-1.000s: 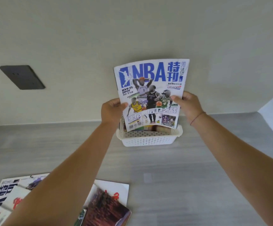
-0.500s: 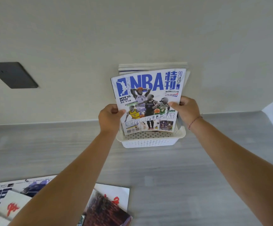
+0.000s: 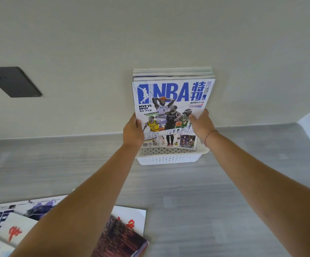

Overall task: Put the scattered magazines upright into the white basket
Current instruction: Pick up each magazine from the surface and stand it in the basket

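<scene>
place: i take this for a plain indoor room, home or office, i cannot tell which | cues: grey wood-grain counter [image 3: 224, 182] along a bare off-white wall [image 3: 150, 34] | dark wall plate [image 3: 13, 81] | sports magazines [image 3: 117, 236] and a white basket [image 3: 169, 159]

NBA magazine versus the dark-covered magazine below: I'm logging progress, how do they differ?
The NBA magazine stands upright, lower edge in the white basket, gripped by left hand and right hand; the dark-covered magazine lies flat on the table. The NBA cover is white and blue; the dark-covered one is reddish brown. Both show their covers.
</scene>
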`<act>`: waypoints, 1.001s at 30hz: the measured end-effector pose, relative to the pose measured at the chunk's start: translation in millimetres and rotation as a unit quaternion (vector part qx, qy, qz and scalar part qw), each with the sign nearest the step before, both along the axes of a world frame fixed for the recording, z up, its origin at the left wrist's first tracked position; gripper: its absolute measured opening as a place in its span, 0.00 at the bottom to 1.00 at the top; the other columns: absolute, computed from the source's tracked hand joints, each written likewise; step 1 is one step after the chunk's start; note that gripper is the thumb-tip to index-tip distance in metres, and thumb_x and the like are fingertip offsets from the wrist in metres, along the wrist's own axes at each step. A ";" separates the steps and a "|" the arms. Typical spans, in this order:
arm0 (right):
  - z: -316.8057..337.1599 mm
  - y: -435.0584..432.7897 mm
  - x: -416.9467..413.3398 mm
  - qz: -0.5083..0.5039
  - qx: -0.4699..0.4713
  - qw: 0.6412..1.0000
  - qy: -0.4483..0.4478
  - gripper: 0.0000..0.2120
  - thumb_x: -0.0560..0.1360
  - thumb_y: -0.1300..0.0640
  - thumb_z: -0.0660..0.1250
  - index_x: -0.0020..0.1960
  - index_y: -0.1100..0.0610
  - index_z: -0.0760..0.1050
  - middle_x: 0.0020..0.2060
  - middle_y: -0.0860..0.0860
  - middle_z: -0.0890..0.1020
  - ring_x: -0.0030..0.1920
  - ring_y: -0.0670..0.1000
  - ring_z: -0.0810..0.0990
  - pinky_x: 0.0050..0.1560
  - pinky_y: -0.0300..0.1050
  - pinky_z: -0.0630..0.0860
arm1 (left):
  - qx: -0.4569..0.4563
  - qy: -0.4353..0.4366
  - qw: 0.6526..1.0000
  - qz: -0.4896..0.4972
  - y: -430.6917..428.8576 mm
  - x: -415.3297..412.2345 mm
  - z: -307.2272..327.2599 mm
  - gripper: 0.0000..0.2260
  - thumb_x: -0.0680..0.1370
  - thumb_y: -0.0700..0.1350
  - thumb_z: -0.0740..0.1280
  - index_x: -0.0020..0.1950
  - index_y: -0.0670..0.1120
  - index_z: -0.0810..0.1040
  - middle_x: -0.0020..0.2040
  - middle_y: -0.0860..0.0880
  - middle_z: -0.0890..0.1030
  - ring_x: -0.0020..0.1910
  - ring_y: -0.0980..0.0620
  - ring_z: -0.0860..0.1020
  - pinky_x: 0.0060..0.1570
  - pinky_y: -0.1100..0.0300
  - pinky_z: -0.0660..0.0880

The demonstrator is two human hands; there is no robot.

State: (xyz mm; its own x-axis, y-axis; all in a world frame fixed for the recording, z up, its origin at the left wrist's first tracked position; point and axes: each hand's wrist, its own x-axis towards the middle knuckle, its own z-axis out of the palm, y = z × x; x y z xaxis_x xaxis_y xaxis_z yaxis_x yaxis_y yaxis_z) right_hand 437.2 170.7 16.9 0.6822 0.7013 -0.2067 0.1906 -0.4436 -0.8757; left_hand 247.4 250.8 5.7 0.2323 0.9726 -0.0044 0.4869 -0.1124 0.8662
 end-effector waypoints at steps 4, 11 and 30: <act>8.4 -7.1 -2.5 0.003 0.002 1.000 -0.004 0.23 0.77 0.56 0.61 0.69 0.58 0.59 0.64 0.55 0.74 0.56 0.53 0.75 0.55 0.45 0.71 | -0.020 0.005 0.999 -0.030 -0.3 -9.2 1.5 0.15 0.81 0.44 0.52 0.67 0.47 0.69 0.62 0.46 0.78 0.49 0.50 0.76 0.36 0.66 0.71; 8.3 -53.8 -47.9 -0.052 0.082 0.980 -0.172 0.08 0.73 0.61 0.63 0.51 0.57 0.67 0.51 0.55 0.71 0.51 0.54 0.70 0.53 0.47 0.69 | -0.079 0.035 0.994 0.063 -36.6 -88.5 -13.0 0.24 0.80 0.49 0.58 0.75 0.47 0.57 0.74 0.47 0.65 0.71 0.47 0.65 0.70 0.53 0.62; -32.6 -134.7 -334.8 0.403 0.012 0.914 -0.045 0.18 0.75 0.58 0.65 0.64 0.56 0.69 0.63 0.52 0.74 0.64 0.51 0.72 0.62 0.42 0.69 | -0.182 0.194 0.904 0.334 -240.3 -361.4 -51.5 0.31 0.77 0.54 0.62 0.76 0.46 0.54 0.76 0.44 0.60 0.74 0.43 0.59 0.71 0.43 0.59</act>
State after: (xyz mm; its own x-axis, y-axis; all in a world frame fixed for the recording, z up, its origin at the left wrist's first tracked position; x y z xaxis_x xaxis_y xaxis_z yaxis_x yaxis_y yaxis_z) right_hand 102.3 36.0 -15.7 -0.0448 0.9872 -0.1530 0.5183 -0.1080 -0.8484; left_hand -114.0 10.5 -45.8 -0.4935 0.8135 -0.3079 0.6166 0.5768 0.5358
